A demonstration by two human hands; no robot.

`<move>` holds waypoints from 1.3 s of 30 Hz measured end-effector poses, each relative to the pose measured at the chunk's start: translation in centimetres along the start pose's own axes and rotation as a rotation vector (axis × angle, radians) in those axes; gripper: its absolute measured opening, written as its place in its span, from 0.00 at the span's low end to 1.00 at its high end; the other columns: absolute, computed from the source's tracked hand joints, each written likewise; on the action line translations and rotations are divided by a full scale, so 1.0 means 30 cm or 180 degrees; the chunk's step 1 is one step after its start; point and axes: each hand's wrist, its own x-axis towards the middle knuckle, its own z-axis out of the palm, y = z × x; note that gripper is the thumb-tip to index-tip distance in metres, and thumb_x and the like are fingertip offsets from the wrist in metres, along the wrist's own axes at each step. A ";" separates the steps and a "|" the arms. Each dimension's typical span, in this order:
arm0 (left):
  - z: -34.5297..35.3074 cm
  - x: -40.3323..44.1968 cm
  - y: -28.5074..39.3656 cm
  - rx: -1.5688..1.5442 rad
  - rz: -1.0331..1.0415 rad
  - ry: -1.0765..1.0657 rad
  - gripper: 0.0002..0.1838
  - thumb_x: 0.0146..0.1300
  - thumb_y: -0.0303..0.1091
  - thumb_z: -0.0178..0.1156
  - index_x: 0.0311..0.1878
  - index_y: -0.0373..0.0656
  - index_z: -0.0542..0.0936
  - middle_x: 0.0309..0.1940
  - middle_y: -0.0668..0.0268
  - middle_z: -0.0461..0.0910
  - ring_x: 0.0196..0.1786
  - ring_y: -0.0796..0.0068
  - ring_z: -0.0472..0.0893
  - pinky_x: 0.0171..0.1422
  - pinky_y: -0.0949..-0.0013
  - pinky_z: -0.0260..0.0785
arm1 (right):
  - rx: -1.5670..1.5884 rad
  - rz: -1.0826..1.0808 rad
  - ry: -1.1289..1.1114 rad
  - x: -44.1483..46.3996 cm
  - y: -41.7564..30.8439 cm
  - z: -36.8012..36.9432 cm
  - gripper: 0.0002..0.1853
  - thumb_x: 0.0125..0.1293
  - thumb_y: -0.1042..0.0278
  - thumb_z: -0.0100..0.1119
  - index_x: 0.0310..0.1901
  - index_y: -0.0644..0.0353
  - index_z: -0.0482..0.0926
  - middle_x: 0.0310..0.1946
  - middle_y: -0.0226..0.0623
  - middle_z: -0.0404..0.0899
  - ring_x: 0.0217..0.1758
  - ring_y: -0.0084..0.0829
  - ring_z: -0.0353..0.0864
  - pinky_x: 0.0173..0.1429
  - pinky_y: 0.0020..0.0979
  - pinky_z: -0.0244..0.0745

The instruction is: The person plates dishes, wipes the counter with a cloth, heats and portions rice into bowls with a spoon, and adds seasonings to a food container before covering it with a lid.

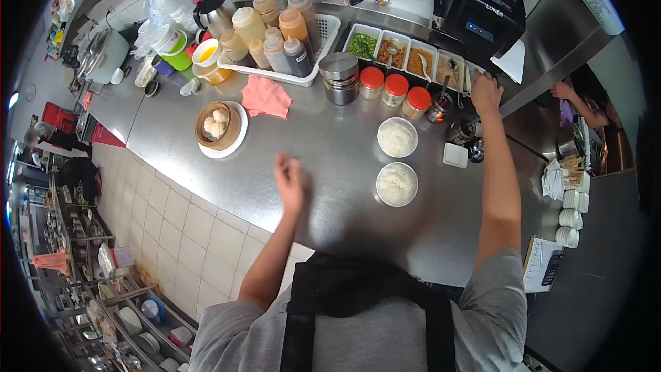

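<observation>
Over the steel counter my left hand (289, 178) hovers, slightly blurred, with its fingers partly curled and nothing visible in them. My right hand (486, 91) reaches to the far right end of the row of topping trays (450, 69), below the black printer; its fingertips are too small to read. Two bowls of white rice, one (397, 138) behind the other (396, 184), stand between my arms. On a white plate (237, 146) at the left sits a bamboo steamer (208, 139) holding dumplings (216, 122). A pink cloth (266, 96) lies behind my left hand.
Sauce bottles (292, 25) fill a white basket (333, 27) at the back. Red-lidded jars (395, 89) and a steel canister (340, 79) stand before the trays. The printer (482, 10) is at back right. Another person's arm (585, 107) shows at the right.
</observation>
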 end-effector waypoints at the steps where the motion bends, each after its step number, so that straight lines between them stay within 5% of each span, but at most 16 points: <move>1: -0.077 0.087 -0.045 -0.0301 -0.0356 0.0320 0.32 0.76 0.41 0.54 0.75 0.38 0.57 0.64 0.52 0.73 0.63 0.58 0.77 0.65 0.61 0.69 | 0.0169 -0.0166 0.0466 -0.055 -0.029 -0.067 0.13 0.70 0.62 0.55 0.50 0.55 0.85 0.45 0.45 0.85 0.48 0.45 0.85 0.59 0.50 0.72; 3: -0.226 0.239 -0.102 -0.1166 -0.0531 0.0846 0.20 0.77 0.45 0.50 0.59 0.38 0.70 0.53 0.54 0.80 0.56 0.65 0.80 0.61 0.59 0.74 | 0.1486 0.0020 -0.0006 -0.181 -0.067 -0.217 0.16 0.71 0.58 0.58 0.55 0.55 0.83 0.44 0.46 0.83 0.47 0.44 0.84 0.53 0.45 0.76; 5: -0.422 0.390 -0.200 -0.1529 -0.0677 0.0340 0.21 0.79 0.44 0.45 0.59 0.34 0.71 0.53 0.50 0.79 0.53 0.65 0.82 0.55 0.58 0.78 | 0.2529 0.0036 -0.0439 -0.359 -0.074 -0.309 0.17 0.69 0.60 0.62 0.55 0.56 0.82 0.46 0.44 0.83 0.47 0.42 0.84 0.48 0.42 0.79; 7: -0.440 0.454 -0.090 -0.1857 -0.1004 0.0749 0.24 0.80 0.44 0.40 0.60 0.29 0.69 0.54 0.50 0.78 0.50 0.59 0.83 0.55 0.54 0.80 | 0.3040 0.0326 -0.1033 -0.544 -0.139 -0.415 0.22 0.66 0.59 0.65 0.60 0.55 0.79 0.53 0.45 0.81 0.53 0.44 0.82 0.56 0.43 0.77; 9: -0.494 0.569 -0.117 -0.2021 -0.0781 0.1067 0.21 0.78 0.34 0.42 0.62 0.23 0.66 0.53 0.46 0.77 0.45 0.52 0.84 0.54 0.51 0.83 | 0.2452 -0.0227 -0.1109 -0.694 -0.187 -0.404 0.34 0.60 0.60 0.72 0.68 0.54 0.71 0.62 0.48 0.74 0.64 0.47 0.75 0.66 0.43 0.71; 11: -0.464 0.584 -0.065 -0.1713 -0.0967 0.1308 0.20 0.76 0.27 0.39 0.64 0.23 0.62 0.59 0.44 0.71 0.55 0.46 0.79 0.60 0.49 0.82 | 0.2613 -0.0384 -0.1676 -0.787 -0.248 -0.396 0.52 0.51 0.57 0.78 0.76 0.51 0.58 0.71 0.53 0.62 0.74 0.53 0.62 0.74 0.45 0.62; 14: -0.467 0.598 -0.074 -0.1424 -0.0959 0.1458 0.20 0.73 0.21 0.39 0.65 0.21 0.60 0.59 0.42 0.68 0.57 0.42 0.78 0.59 0.50 0.83 | 0.2577 -0.0152 -0.1705 -0.891 -0.334 -0.311 0.62 0.45 0.56 0.81 0.79 0.49 0.49 0.74 0.57 0.54 0.76 0.57 0.57 0.76 0.49 0.60; 21: -0.449 0.426 -0.129 -0.1120 -0.0844 0.1305 0.15 0.71 0.24 0.52 0.55 0.20 0.70 0.47 0.44 0.77 0.40 0.53 0.86 0.44 0.60 0.87 | 0.2127 -0.0213 -0.1293 -0.941 -0.433 -0.223 0.66 0.40 0.58 0.81 0.79 0.46 0.47 0.70 0.57 0.57 0.73 0.56 0.59 0.74 0.53 0.58; 27: -0.360 0.134 -0.075 -0.0509 -0.1123 0.0867 0.14 0.75 0.29 0.52 0.53 0.31 0.62 0.44 0.49 0.78 0.39 0.56 0.86 0.41 0.60 0.86 | 0.2262 0.0188 -0.0997 -0.981 -0.334 -0.204 0.66 0.36 0.61 0.80 0.79 0.44 0.49 0.64 0.57 0.63 0.66 0.57 0.64 0.71 0.54 0.61; 33: -0.260 -0.053 -0.053 -0.0317 -0.1224 0.0766 0.14 0.76 0.32 0.51 0.53 0.34 0.61 0.43 0.47 0.79 0.39 0.58 0.87 0.41 0.61 0.86 | 0.2163 0.0922 -0.0131 -0.914 0.035 -0.244 0.64 0.36 0.64 0.81 0.77 0.58 0.50 0.63 0.54 0.66 0.66 0.55 0.64 0.71 0.48 0.63; 39: -0.197 -0.156 -0.060 -0.0364 -0.1283 0.0819 0.14 0.76 0.32 0.52 0.53 0.34 0.61 0.41 0.48 0.80 0.39 0.59 0.87 0.40 0.61 0.85 | 0.1401 0.1265 0.0666 -0.575 0.486 -0.094 0.65 0.39 0.62 0.80 0.78 0.57 0.47 0.64 0.56 0.66 0.66 0.56 0.64 0.72 0.50 0.60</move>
